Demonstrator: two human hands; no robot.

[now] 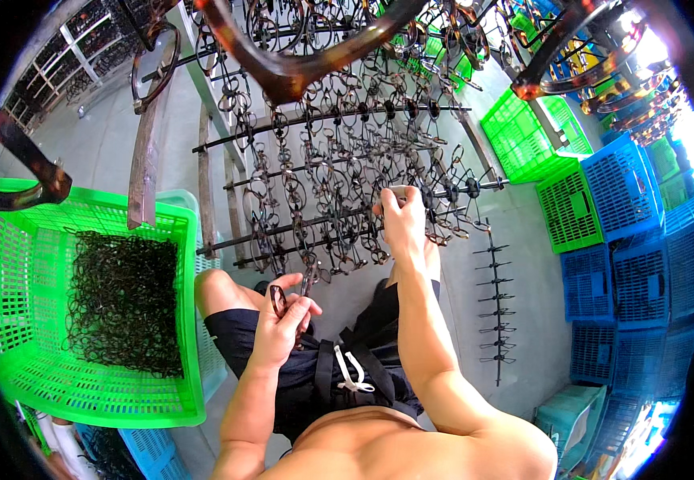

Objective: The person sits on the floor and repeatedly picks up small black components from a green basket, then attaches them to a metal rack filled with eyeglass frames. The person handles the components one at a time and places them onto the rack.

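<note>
**Heap of frames (123, 308) in a green basket (194, 320), another in the left hand (287, 324)**

The basket stands at the person's left, its slotted walls rising around a dark, tangled heap of glasses frames. On the right, two green crates (569, 210) sit next to a bank of blue crates (623, 188); what these hold cannot be made out. A teal bin (568, 420) stands at the lower right, and a blue basket (153, 454) shows below the green one.

In front of the person, rods (343, 123) run across in several rows, hung with many more frames.

The left forearm comes up from the lower edge, elbow bent, with the hand over the lap. Thumb and fingers grasp a dark frame (278, 302), which is between the body and the rods, well apart from the heap. The right arm reaches farther forward, its hand at the near rods among the hanging frames. Its fingers are curled inward; whether they grip a frame or a rod, I cannot tell.
</note>
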